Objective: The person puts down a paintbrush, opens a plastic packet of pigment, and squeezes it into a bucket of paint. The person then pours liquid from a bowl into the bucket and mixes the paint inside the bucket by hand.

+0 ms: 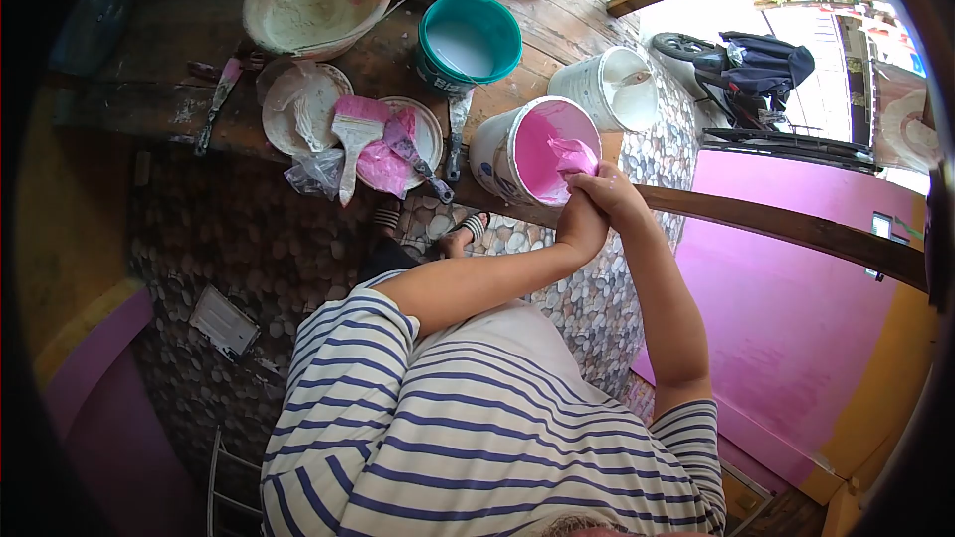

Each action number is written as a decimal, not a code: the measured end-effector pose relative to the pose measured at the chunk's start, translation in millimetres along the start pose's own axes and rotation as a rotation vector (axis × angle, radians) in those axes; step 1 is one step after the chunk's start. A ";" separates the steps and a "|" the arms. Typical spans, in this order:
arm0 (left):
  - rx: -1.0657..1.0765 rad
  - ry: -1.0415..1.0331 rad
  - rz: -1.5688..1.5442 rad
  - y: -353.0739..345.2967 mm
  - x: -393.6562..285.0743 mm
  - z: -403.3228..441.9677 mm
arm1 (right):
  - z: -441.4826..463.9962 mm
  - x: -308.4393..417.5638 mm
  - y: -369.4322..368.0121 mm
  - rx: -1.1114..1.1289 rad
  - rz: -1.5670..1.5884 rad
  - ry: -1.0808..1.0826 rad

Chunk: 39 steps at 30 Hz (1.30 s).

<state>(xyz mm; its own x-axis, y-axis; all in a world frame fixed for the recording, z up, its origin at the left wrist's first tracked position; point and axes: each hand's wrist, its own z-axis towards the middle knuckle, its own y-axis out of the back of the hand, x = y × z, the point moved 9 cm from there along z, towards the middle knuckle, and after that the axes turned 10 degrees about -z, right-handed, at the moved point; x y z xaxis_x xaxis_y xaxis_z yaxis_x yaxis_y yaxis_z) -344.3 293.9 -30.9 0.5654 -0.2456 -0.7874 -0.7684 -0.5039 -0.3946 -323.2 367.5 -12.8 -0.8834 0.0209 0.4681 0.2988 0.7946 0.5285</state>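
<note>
1. Head view, centre right. The right hand [615, 197] is closed about the near end of a crumpled pink piece [573, 156], apparently plastic or cloth. The left hand [582, 226] is pressed against it, its fingers largely hidden; whether it grips cannot be told.

2. Same view, centre. The pink piece lies at the mouth of a white bucket [490, 154], whose inner wall is coated pink; handling at the bucket thus appears unfinished.

3. Same view, upper left of centre. A wide brush [358, 127] with pink bristles and a smaller pink-smeared tool [406, 134] lie put down, both evidently used. Above them stands a turquoise bucket [433, 65] of pale liquid.

4. Same view, right. A panel [776, 229] is largely pink, with a yellow stretch [880, 378] toward the lower right; whether its colouring is complete cannot be judged.
</note>
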 end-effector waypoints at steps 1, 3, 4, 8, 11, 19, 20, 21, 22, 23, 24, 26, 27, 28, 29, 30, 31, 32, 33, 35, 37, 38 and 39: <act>0.003 0.002 0.002 -1.1 0.4 -1.1 | -0.4 0.1 -1.0 0.010 0.001 0.000; -0.092 -0.043 0.030 4.2 -2.9 -3.7 | 3.9 -4.6 -0.3 0.007 -0.004 -0.001; -0.091 -0.043 0.029 3.0 -2.8 -3.7 | 5.2 -5.7 0.4 0.004 -0.012 0.003; -0.096 -0.012 0.024 2.5 2.1 -1.2 | -1.0 1.5 2.8 -0.039 0.036 0.034; -0.082 -0.010 0.020 2.6 1.9 0.1 | -1.0 0.6 3.3 -0.064 0.041 0.032; -0.098 -0.030 0.021 7.6 -7.3 -3.6 | -1.8 1.9 2.1 -0.007 0.206 -0.006; -0.098 -0.020 0.037 8.3 -6.5 -2.6 | 2.2 -3.8 3.4 -0.006 0.203 -0.005; -0.097 -0.010 0.053 9.1 -7.1 -2.2 | 5.2 -8.8 2.2 0.003 0.279 -0.021; -0.098 -0.010 0.050 10.9 -8.5 -1.2 | 7.9 -13.4 2.4 0.013 0.355 -0.037; -0.071 0.007 0.061 11.3 -8.3 0.7 | 10.6 -16.4 6.1 0.014 0.352 -0.036; -0.044 0.024 0.072 10.8 -6.7 2.1 | 9.3 -16.2 7.8 0.018 0.372 -0.079; -0.046 -0.020 0.093 13.4 -9.7 1.1 | 8.1 -18.0 11.4 0.022 0.393 -0.121; -0.048 -0.064 0.115 13.9 -12.7 1.3 | 6.2 -12.7 8.9 0.075 0.487 -0.091; -0.049 -0.063 0.115 14.2 -11.9 2.2 | 3.9 -7.7 5.1 0.129 0.582 -0.062; -0.058 -0.080 0.107 15.1 -12.9 3.7 | 1.9 -6.5 5.9 0.130 0.581 -0.061; -0.067 -0.097 0.100 16.6 -15.3 4.6 | -5.4 3.4 5.4 0.132 0.582 -0.071; -0.069 -0.097 0.100 17.3 -15.6 4.8 | -10.1 7.8 4.4 0.134 0.585 -0.082; -0.067 -0.091 0.093 17.8 -15.5 4.8 | -10.5 6.0 3.5 0.135 0.586 -0.082; -0.065 -0.085 0.086 18.0 -13.6 5.6 | -9.4 4.8 4.1 0.125 0.585 -0.056; -0.078 -0.094 0.103 19.5 -11.7 6.6 | -6.2 1.4 2.0 0.117 0.583 -0.029; -0.088 -0.099 0.119 20.5 -11.3 5.0 | -2.1 -3.4 1.7 0.074 0.581 0.010; -0.089 -0.112 0.133 20.7 -11.5 3.7 | 1.2 -9.8 1.2 0.074 0.582 0.009; -0.089 -0.124 0.147 21.4 -14.2 1.7 | 2.6 -11.4 1.4 0.076 0.557 0.019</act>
<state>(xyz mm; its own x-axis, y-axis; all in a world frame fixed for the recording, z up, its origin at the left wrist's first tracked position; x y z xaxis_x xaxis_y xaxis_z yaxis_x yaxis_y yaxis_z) -369.3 288.0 -29.0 0.4035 -0.2207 -0.8880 -0.8072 -0.5429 -0.2319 -313.6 370.0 -19.3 -0.5927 0.4390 0.6752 0.6909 0.7081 0.1460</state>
